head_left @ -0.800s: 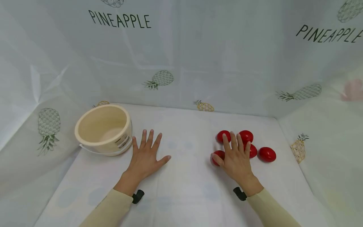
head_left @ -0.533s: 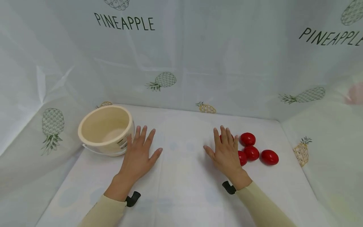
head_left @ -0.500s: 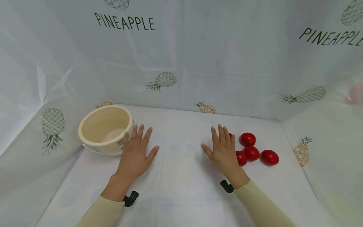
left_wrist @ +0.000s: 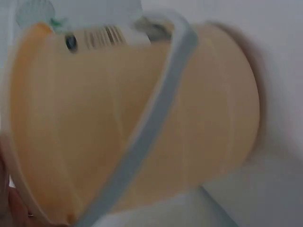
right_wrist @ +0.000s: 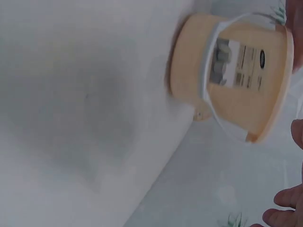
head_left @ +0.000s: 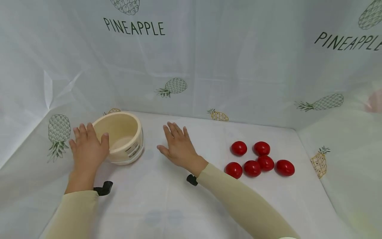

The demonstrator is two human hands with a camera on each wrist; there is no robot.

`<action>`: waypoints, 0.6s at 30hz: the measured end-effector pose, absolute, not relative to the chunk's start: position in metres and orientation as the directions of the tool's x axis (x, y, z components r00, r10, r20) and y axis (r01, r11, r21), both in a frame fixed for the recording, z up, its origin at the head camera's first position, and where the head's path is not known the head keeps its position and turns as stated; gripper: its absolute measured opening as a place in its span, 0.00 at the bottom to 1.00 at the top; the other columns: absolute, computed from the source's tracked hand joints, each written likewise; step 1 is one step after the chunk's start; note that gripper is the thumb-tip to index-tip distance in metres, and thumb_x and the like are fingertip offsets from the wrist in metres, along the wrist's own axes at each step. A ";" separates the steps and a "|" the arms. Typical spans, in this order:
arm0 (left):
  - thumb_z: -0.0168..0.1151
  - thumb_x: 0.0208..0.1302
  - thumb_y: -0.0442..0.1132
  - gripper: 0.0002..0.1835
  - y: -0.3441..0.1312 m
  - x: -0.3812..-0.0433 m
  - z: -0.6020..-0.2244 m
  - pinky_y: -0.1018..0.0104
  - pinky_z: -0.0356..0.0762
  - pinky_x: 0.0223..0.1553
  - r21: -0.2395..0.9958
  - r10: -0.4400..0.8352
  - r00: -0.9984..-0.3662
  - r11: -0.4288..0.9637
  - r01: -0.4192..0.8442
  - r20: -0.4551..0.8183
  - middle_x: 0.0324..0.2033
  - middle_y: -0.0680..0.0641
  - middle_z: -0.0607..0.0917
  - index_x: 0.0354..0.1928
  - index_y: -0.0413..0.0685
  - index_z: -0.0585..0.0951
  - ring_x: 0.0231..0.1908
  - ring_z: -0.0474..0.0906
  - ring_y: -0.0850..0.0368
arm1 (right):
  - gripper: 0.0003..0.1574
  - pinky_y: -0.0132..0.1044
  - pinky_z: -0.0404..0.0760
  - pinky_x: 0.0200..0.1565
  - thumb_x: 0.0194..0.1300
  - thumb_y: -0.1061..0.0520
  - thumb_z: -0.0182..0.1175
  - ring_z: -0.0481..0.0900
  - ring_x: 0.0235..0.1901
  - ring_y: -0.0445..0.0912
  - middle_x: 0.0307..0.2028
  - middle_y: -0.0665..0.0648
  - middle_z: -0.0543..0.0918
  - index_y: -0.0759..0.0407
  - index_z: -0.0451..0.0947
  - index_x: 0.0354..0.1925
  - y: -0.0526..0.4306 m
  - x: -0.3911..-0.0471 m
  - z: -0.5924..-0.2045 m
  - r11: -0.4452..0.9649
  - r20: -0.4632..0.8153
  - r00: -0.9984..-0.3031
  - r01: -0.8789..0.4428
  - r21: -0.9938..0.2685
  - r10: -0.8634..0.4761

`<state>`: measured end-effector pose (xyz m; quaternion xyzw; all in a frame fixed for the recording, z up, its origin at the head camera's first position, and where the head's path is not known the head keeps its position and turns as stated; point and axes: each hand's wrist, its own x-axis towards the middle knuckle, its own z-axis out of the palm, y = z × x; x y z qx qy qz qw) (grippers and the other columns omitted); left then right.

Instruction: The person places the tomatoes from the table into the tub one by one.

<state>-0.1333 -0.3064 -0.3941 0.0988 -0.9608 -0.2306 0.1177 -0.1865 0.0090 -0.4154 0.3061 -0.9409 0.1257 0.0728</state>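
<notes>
A cream bucket (head_left: 129, 153) with a printed label stands at the left of the white table. My left hand (head_left: 87, 150), fingers extended, overlaps the left part of its rim in the head view. The bucket's wall (left_wrist: 109, 109) and its pale bail handle (left_wrist: 144, 125) fill the left wrist view. To the bucket's right is my right hand (head_left: 180, 148), held above the table with straight fingers and nothing in it. The right wrist view shows its fingertips (right_wrist: 284, 208) apart from the bucket (right_wrist: 189, 61). Several glossy red egg-shaped things (head_left: 252, 168) lie in a group farther right.
The table (head_left: 149, 192) has a white cover. Behind it and along both sides hangs a whitish sheet (head_left: 232, 66) printed with pineapples. A black wrist-worn piece (head_left: 103, 188) sticks out beside the left wrist, another black piece (head_left: 192, 180) beside the right.
Both hands have moved left: the left from the bucket's right side to its left rim, the right away from the red egg-shaped things toward the bucket. The red things remain in their places.
</notes>
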 end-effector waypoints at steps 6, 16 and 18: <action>0.32 0.80 0.66 0.54 -0.319 -0.145 -0.399 0.23 0.36 0.76 0.510 -0.218 -0.976 0.837 -0.200 -0.024 0.77 0.21 0.24 0.78 0.23 0.29 0.78 0.20 0.22 | 0.51 0.62 0.49 0.82 0.82 0.29 0.42 0.46 0.85 0.54 0.85 0.58 0.50 0.56 0.48 0.85 -0.019 -0.189 -0.413 0.759 0.138 -0.780 -0.626 -0.178 -0.611; 0.36 0.81 0.67 0.52 -0.278 -0.153 -0.403 0.25 0.43 0.76 0.468 0.023 -0.999 0.884 0.009 -0.024 0.82 0.26 0.34 0.82 0.29 0.35 0.81 0.31 0.26 | 0.48 0.63 0.47 0.82 0.84 0.31 0.37 0.46 0.85 0.56 0.85 0.60 0.50 0.58 0.48 0.85 0.001 -0.199 -0.398 0.769 0.173 -0.806 -0.592 -0.240 -0.566; 0.38 0.81 0.67 0.51 -0.264 -0.154 -0.403 0.26 0.44 0.77 0.461 0.073 -0.997 0.886 0.055 -0.021 0.83 0.29 0.36 0.83 0.32 0.36 0.82 0.32 0.29 | 0.48 0.64 0.46 0.82 0.84 0.32 0.38 0.46 0.85 0.57 0.85 0.61 0.50 0.59 0.47 0.85 0.012 -0.203 -0.394 0.772 0.185 -0.814 -0.581 -0.258 -0.550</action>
